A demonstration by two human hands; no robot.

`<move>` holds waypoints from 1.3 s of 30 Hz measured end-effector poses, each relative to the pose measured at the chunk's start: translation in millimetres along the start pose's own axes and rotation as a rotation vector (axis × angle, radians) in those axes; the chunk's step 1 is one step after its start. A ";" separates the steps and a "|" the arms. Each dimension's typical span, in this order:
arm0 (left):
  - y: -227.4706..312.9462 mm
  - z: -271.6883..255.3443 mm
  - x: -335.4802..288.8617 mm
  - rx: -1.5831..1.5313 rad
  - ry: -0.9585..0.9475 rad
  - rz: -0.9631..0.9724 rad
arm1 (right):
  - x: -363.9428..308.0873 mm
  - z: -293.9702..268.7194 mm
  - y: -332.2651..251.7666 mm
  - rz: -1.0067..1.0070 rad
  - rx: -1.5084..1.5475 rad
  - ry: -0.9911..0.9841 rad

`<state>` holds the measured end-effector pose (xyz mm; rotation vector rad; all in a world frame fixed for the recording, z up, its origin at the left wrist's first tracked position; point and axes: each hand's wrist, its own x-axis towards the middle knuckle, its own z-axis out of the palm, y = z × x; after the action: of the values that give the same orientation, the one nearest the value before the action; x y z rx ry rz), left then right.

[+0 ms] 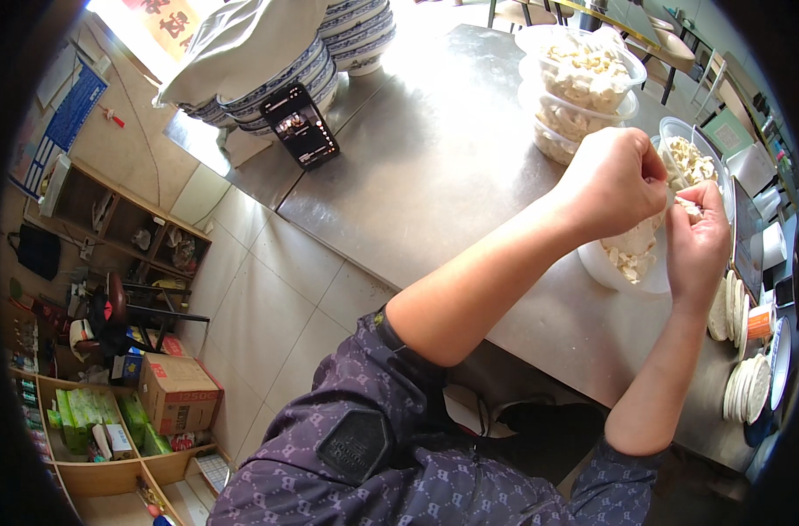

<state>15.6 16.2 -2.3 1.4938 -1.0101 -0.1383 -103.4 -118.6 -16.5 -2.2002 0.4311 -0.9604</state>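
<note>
My left hand [617, 180] is closed in a pinch over a bowl, and its fingertips hide whatever is between them. Beside it my right hand [701, 235] grips a pale piece of flatbread [687, 209], the two hands almost touching. Below them is a clear plastic bowl [599, 268] with small torn bread bits [629, 261], partly covered by my hands. Just beyond the hands another clear bowl [664, 130] has more bits in it. Farther back, several filled plastic bowls [540, 112] stand in a stack.
Stacked round flatbreads [747, 388] lie at the right. A lit phone [301, 127] leans on blue-and-white bowls [357, 39] partly under a white cloth [242, 48]. The steel table's [417, 149] edge runs before me. Shelves and a cardboard box [178, 392] stand at left.
</note>
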 end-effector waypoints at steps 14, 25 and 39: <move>-4.7 -0.9 5.7 -0.010 -0.001 -0.049 | -3.5 6.2 -9.6 -0.269 0.181 -0.066; 1.0 -12.9 2.8 -0.068 -0.181 -0.157 | -5.4 -3.1 -24.8 -0.185 0.065 -0.084; -36.5 -2.2 -2.9 0.634 -0.026 0.118 | -2.2 1.4 -5.1 0.035 0.216 -0.133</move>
<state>33.3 14.2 -34.4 1.9946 -1.2265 0.2737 -103.7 -113.1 -14.7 -2.0389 0.2881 -0.7968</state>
